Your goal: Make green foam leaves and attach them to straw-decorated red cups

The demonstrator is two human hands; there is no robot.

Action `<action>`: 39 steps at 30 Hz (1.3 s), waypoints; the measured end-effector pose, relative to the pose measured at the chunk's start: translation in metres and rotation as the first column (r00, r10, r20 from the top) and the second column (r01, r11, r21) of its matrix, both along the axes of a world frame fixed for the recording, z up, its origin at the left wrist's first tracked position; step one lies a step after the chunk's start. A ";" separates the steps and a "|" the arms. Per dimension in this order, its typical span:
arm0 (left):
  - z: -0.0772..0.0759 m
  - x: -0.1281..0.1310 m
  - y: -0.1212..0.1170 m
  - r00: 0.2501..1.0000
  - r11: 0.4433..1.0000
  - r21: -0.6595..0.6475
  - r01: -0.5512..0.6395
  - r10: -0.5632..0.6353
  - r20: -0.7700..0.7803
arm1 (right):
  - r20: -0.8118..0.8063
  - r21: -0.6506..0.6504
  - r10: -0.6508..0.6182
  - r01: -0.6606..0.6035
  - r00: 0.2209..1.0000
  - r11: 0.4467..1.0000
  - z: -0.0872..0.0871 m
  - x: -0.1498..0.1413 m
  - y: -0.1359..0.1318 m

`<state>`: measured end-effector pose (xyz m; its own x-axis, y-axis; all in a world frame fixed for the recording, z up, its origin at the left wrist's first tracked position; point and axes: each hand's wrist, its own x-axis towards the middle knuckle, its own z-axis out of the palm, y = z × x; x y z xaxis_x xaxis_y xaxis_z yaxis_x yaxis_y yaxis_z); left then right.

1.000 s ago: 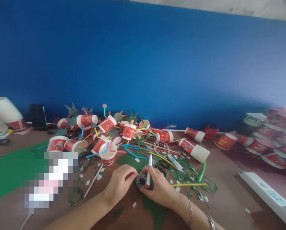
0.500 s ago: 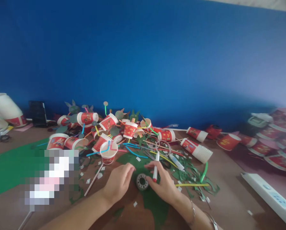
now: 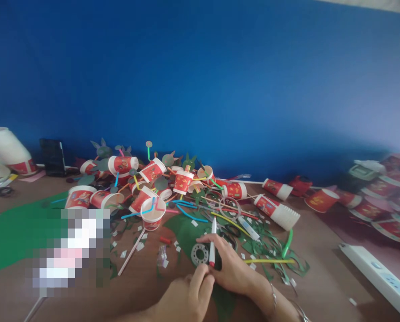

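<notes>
My right hand (image 3: pixel 228 266) holds a white marker (image 3: pixel 213 239) with a red end, the white end pointing up and away from me. At the marker's red end, the thumb and fingers of my left hand (image 3: pixel 188 293) are pinched together. Whatever else may sit between those fingertips is hidden. A tape roll (image 3: pixel 199 255) lies flat just beyond my hands, close to the right fingertips. Under it is a piece of green paper (image 3: pixel 185 230). To its left are a small red piece (image 3: pixel 165 240) and a crumpled clear wrapper (image 3: pixel 162 256).
Red paper cups (image 3: pixel 153 170) with coloured straws are heaped against the blue wall (image 3: pixel 200 89). A cup stack (image 3: pixel 275 211), a glue tube (image 3: pixel 248 228) and green paper scraps (image 3: pixel 269 241) lie to the right, near a power strip (image 3: pixel 377 268). A dark phone-like object (image 3: pixel 52 156) leans at left.
My left hand has come right and nearer to me, meeting the marker's red end. The right hand has tilted and lowered the marker slightly. The small red piece and wrapper are now uncovered.
</notes>
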<state>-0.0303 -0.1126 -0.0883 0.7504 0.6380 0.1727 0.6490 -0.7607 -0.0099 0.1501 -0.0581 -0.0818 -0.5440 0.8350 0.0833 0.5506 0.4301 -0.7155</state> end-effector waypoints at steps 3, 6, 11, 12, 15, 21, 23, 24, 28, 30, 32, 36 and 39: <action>-0.012 0.005 -0.006 0.995 0.996 0.057 -0.066 0.070 -0.074 | 0.006 0.010 -0.014 0.014 1.000 1.000 -0.002 -0.001 0.000; -0.017 0.006 -0.008 0.984 0.994 0.036 -0.099 0.103 -0.149 | 0.014 0.010 -0.027 0.027 1.000 1.000 -0.001 -0.002 0.000; -0.011 0.004 -0.007 0.971 0.993 0.006 -0.116 0.114 -0.211 | 0.034 -0.014 -0.035 0.035 0.999 0.999 0.001 -0.002 0.001; -0.010 0.004 -0.007 0.969 0.992 0.009 -0.124 0.123 -0.214 | 0.037 -0.021 -0.036 0.036 0.999 0.999 0.002 -0.002 0.001; -0.010 0.004 -0.009 0.965 0.987 0.008 -0.160 0.159 -0.210 | 0.041 -0.034 -0.036 0.037 0.999 0.999 0.003 -0.001 0.001; -0.016 0.005 -0.012 0.974 0.991 0.039 -0.125 0.130 -0.184 | 0.023 -0.018 -0.043 0.044 0.999 0.999 0.002 -0.002 0.000; -0.017 0.006 -0.011 0.975 0.993 0.043 -0.111 0.117 -0.189 | 0.015 -0.016 -0.044 0.045 0.999 0.999 0.002 -0.003 -0.001; -0.017 0.006 -0.010 0.974 0.993 0.046 -0.109 0.116 -0.194 | 0.012 -0.017 -0.044 0.044 0.999 0.999 0.003 -0.002 -0.001; -0.014 0.008 -0.007 0.972 0.994 0.058 -0.095 0.105 -0.208 | -0.033 -0.050 -0.018 0.016 0.999 0.999 0.009 0.001 0.001; -0.013 0.009 -0.006 0.974 0.994 0.059 -0.088 0.098 -0.203 | -0.112 -0.068 -0.031 0.023 0.993 0.997 0.016 0.004 0.005; -0.013 0.009 -0.005 0.976 0.995 0.069 -0.076 0.088 -0.200 | -0.201 -0.095 -0.104 0.086 0.974 0.992 0.024 0.004 0.012; -0.015 0.009 -0.004 0.976 0.993 0.100 -0.058 0.078 -0.203 | -0.240 -0.168 -0.161 0.123 0.957 0.978 0.037 -0.006 0.031; -0.017 0.010 -0.004 0.976 0.991 0.117 -0.060 0.082 -0.202 | -0.289 -0.197 -0.141 0.085 0.947 0.977 0.039 -0.021 0.047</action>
